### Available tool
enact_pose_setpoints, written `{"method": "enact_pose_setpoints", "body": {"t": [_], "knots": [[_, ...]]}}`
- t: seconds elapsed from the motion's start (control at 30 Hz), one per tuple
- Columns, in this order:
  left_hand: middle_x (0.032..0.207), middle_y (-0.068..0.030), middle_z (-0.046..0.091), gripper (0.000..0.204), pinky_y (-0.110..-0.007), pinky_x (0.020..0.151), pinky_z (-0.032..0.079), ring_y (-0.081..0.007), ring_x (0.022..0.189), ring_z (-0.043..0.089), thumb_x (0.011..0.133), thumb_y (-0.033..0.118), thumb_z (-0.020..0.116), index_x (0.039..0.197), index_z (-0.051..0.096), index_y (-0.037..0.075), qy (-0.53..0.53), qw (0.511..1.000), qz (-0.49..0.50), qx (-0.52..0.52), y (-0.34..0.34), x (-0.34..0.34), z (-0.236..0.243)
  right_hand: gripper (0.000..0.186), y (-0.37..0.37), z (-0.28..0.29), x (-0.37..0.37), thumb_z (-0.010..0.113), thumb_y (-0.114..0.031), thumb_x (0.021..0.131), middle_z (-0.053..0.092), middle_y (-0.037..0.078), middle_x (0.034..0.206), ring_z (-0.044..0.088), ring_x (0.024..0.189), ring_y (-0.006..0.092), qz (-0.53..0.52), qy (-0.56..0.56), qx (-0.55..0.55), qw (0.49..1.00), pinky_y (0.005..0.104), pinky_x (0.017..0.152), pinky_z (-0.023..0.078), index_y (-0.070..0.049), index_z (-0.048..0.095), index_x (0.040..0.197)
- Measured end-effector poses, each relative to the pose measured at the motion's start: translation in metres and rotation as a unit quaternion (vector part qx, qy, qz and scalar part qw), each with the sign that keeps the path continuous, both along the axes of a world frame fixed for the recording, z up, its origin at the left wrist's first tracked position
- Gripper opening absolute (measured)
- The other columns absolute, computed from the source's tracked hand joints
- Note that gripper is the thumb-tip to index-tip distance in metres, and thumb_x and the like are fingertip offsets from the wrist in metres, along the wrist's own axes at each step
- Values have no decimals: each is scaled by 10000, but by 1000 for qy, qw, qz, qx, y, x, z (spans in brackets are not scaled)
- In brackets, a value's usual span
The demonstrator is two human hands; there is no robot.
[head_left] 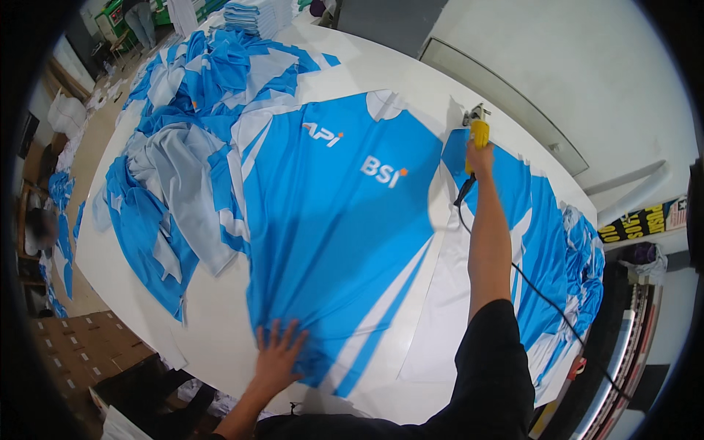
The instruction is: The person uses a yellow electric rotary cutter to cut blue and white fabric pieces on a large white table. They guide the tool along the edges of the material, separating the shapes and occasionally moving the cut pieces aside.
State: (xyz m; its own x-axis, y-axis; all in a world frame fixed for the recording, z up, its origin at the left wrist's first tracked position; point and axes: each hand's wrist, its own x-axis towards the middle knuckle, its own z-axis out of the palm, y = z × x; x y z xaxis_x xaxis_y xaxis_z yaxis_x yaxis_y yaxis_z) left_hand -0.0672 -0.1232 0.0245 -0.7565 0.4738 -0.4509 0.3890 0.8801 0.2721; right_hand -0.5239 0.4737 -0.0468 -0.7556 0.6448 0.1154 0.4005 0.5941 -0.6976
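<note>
A blue and white printed shirt panel (330,220) lies spread across the middle of the white table. My left hand (279,358), fingers spread, presses on its lower left part, where the cloth wrinkles. To the right, my outstretched right hand (480,158) is wrapped round a yellow handheld electric fabric cutter (479,133). The cutter's metal head points away from me, by the upper end of a second blue and white piece (546,227). A black cord (546,297) runs back from the cutter along my right forearm. Whether the blade touches cloth cannot be made out.
Crumpled blue, white and grey cloth (209,81) is heaped at the far left, with a folded stack (249,18) behind it. More bunched cloth (581,249) lies at the table's right edge. A white wall (579,73) stands beyond the table (367,66). Cardboard boxes (95,345) are at lower left.
</note>
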Motion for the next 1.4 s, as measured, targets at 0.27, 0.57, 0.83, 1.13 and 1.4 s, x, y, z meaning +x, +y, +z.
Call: {"method": "enact_pose_setpoints", "body": {"t": [0.27, 0.57, 0.83, 1.13, 1.4], "knots": [[1610, -250, 390, 843, -698, 1208, 180, -477, 1429, 440, 883, 448, 767, 1554, 440, 57, 249, 929, 175, 212, 78, -50, -69, 537, 35, 6, 345, 714, -418, 948, 682, 132, 1003, 675, 856, 211, -42, 60, -52, 996, 353, 730, 545, 20, 560, 1219], [1702, -226, 199, 1246, -772, 1182, 73, -452, 1580, 150, 658, 550, 893, 1659, 255, 172, 85, 994, -8, -75, 21, 29, -16, 568, -117, 129, 674, 728, -202, 927, 705, 297, 1080, 721, 1016, 437, 15, -90, -39, 995, 483, 853, 565, 50, 464, 1362], [1725, -222, 115, 1298, -813, 1144, 89, -530, 1566, 65, 640, 632, 891, 1677, 211, 247, 90, 993, -14, 79, 36, 56, -38, 602, -274, 129, 797, 741, -233, 912, 668, 364, 1078, 670, 993, 539, 51, -223, -71, 971, 551, 813, 556, 17, 433, 1364], [1749, -181, 24, 1308, -900, 1047, 90, -534, 1570, -12, 599, 730, 859, 1669, 239, 304, 74, 995, -34, 64, 35, 58, -53, 646, -341, 123, 813, 732, -251, 925, 626, 359, 1141, 636, 1018, 557, 28, -259, -92, 961, 580, 838, 534, 50, 392, 1385], [1752, -167, 30, 1283, -902, 1048, 97, -536, 1569, -7, 604, 712, 867, 1660, 274, 288, 76, 994, -24, 77, 30, 63, -57, 616, -352, 109, 795, 731, -203, 931, 609, 363, 1118, 620, 1016, 555, 25, -237, -84, 967, 562, 825, 531, 52, 379, 1369]]}}
